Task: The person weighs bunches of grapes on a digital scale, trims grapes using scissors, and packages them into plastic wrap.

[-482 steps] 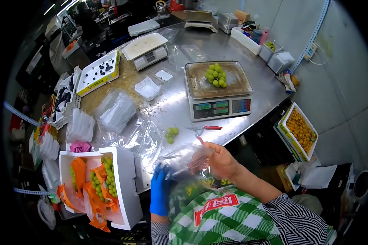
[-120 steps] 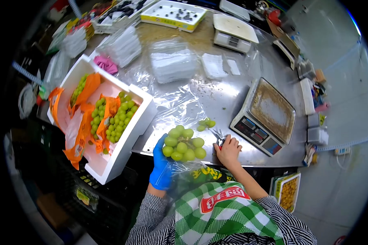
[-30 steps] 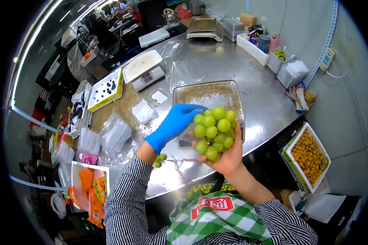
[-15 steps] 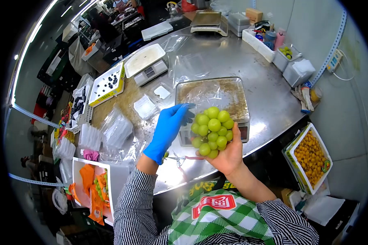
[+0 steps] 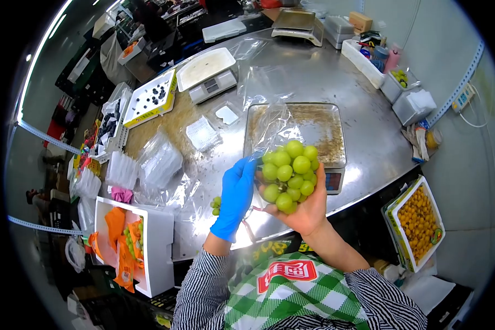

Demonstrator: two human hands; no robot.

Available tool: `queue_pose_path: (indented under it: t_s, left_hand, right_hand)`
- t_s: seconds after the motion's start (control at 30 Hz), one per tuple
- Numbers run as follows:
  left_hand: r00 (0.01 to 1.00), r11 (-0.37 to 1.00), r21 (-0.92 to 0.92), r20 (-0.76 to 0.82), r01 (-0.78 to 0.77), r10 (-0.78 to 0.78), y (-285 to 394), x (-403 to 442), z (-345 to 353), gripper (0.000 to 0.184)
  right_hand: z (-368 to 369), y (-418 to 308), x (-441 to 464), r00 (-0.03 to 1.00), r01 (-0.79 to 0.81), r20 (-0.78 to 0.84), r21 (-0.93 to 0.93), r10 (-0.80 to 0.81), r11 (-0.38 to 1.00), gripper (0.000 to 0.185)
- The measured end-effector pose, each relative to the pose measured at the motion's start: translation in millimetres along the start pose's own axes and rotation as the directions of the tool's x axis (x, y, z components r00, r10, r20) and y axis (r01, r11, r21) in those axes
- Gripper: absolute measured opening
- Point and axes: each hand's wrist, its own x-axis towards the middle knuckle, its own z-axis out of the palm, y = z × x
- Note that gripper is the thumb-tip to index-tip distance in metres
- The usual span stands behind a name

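Our bare right hand is raised palm up over the near edge of the metal table, fingers curled around a bunch of green grapes from below and the right. Our left hand, in a blue glove, is upright beside the bunch, fingers pointing away from us and drawn close together, at a clear plastic bag; we cannot tell whether its fingertips pinch the film. The bag spreads beyond the grapes. Hands, grapes and bag partly block our view of the near scale. A few loose grapes lie left of the glove; a white foam box stands farther left.
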Motion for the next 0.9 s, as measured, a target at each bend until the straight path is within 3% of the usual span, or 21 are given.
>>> queue_pose_path:
  t_s: [0.07, 0.13, 0.17, 0.27, 0.33, 0.4, 0.47, 0.53, 0.57, 0.73, 0.9]
  left_hand:
    - [0.999, 1.0, 0.004, -0.052, -0.003, 0.004, -2.5, -1.3, -3.7, 0.035]
    - [0.994, 1.0, -0.007, -0.105, -0.03, 0.029, -9.3, 0.0, -11.0, 0.036]
    - [0.988, 0.997, 0.076, -0.157, -0.001, 0.013, -9.4, -0.6, -16.2, 0.038]
    - [0.945, 0.987, 0.028, -0.293, 0.161, -0.146, -17.9, 1.5, -40.7, 0.041]
    - [0.924, 0.83, -0.471, -0.073, 0.3, -0.375, -39.0, 4.6, -67.8, 0.048]
    - [0.942, 0.595, -0.779, -0.02, 0.196, -0.336, -51.0, -0.7, -62.1, 0.056]
    - [0.968, 0.491, -0.835, 0.222, 0.249, -0.113, -52.7, -16.6, -60.9, 0.055]
    - [0.984, 0.65, -0.743, 0.064, 0.158, -0.165, -56.9, -44.3, -52.0, 0.051]
    - [0.98, 0.625, -0.766, 0.031, 0.149, -0.195, -59.6, -53.1, -51.7, 0.05]
    - [0.943, 0.277, -0.957, -0.012, 0.086, -0.333, -81.1, -91.3, -71.2, 0.048]
    - [0.93, 0.154, -0.988, -0.048, 0.009, -0.364, -94.9, -127.2, -94.7, 0.046]
  right_hand:
    - [-8.3, -2.1, 2.2, 0.989, -0.094, 0.125, 0.086, 0.083, 0.992, 0.086]
    - [-2.8, 1.2, 1.6, 0.993, -0.098, 0.074, 0.045, 0.094, 0.994, 0.086]
    - [0.1, 3.5, 2.0, 0.994, -0.102, 0.049, 0.025, 0.101, 0.994, 0.087]
    - [0.4, 14.1, 4.5, 0.985, -0.166, 0.044, 0.023, 0.165, 0.986, 0.087]
    - [5.0, 25.2, 4.7, 0.97, -0.239, -0.017, 0.076, 0.241, 0.968, 0.087]
    - [2.2, 37.4, 7.7, 0.945, -0.319, -0.034, 0.104, 0.324, 0.942, 0.087]
    - [-7.4, 52.3, 11.8, 0.912, -0.406, -0.01, 0.107, 0.409, 0.908, 0.086]
    - [-16.8, 69.0, 14.8, 0.878, -0.471, 0.015, 0.198, 0.478, 0.86, 0.087]
    - [-20.7, 77.0, 16.5, 0.863, -0.494, 0.006, 0.212, 0.505, 0.843, 0.088]
    - [-25.2, 110.2, 15.4, 0.773, -0.577, -0.197, 0.175, 0.602, 0.798, 0.086]
    - [-30.7, 137.6, 13.3, 0.694, -0.684, -0.308, 0.002, 0.651, 0.73, 0.093]
